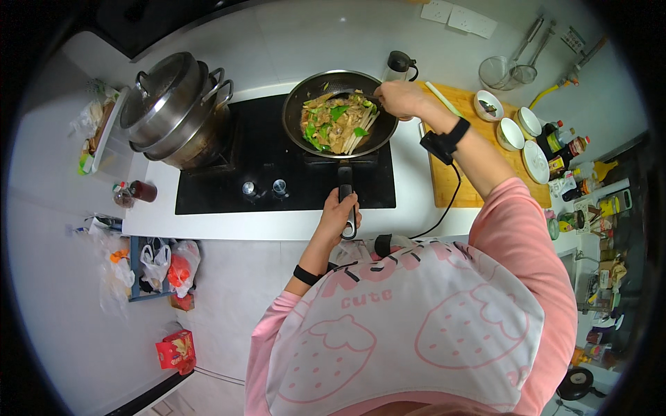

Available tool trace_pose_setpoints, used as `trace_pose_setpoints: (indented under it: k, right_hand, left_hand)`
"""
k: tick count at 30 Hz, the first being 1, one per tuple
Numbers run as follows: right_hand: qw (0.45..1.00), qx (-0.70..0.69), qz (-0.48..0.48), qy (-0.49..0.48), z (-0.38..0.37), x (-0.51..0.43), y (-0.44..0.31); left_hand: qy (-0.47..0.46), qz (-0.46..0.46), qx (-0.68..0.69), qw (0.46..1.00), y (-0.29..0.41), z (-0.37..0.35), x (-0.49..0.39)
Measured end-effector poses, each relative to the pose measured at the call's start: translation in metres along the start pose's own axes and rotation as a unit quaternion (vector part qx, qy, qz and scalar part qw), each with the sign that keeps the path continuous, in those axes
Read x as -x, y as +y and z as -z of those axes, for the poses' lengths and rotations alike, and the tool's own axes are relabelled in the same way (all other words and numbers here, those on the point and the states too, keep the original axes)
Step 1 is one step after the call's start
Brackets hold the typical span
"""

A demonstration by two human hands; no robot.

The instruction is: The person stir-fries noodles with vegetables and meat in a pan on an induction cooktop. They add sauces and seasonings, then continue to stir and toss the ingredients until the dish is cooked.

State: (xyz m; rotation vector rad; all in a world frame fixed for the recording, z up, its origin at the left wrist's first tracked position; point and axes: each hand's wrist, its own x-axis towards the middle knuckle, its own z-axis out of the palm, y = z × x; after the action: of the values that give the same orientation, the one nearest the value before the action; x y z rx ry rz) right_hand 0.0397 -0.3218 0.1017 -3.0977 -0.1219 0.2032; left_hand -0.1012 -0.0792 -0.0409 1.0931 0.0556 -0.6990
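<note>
My left hand (337,214) is closed around the black handle of a frying pan (291,132) on the right burner of a black gas hob (260,156). Sliced pale food with green pepper pieces (338,122) lies in the pan. Over the pan's right rim, my right hand (398,100) grips a utensil whose dark, flat end reaches into the food; its exact kind is partly hidden. Just behind that hand stands a clear jug with a black lid (399,61).
Stacked steel steamer pots (177,114) occupy the left burner. To the right, a wooden cutting board (452,182) holds white bowls (510,134) and an oval dish (535,162), beside sauce bottles (575,147). A black cable (451,200) hangs from my right wrist. Two strainers (512,73) hang on the wall.
</note>
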Motion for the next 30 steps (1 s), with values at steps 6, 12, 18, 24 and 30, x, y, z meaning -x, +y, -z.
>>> trace_pose_setpoints:
  k: [6,12,18,24,30]
  right_hand:
    - [0.999,0.017,0.024,0.038,-0.031,0.022,0.0]
    - [0.998,0.002,0.016,0.06,-0.022,0.081,0.028]
    - [0.995,-0.008,0.024,0.095,-0.039,0.086,0.004]
    - [0.996,0.013,0.024,0.091,-0.037,0.12,0.033]
    - [0.995,0.001,0.007,0.099,-0.012,0.15,0.032]
  left_hand:
    - [-0.003,-0.003,-0.003,1.0,0.0,0.002,-0.003]
    - [-0.007,-0.001,0.001,1.0,-0.001,0.005,-0.004]
    - [-0.009,0.005,-0.013,1.0,0.002,0.004,-0.004]
    - [-0.003,0.005,-0.01,1.0,0.001,0.003,-0.003]
    - [0.002,0.012,-0.014,1.0,0.004,0.002,-0.002]
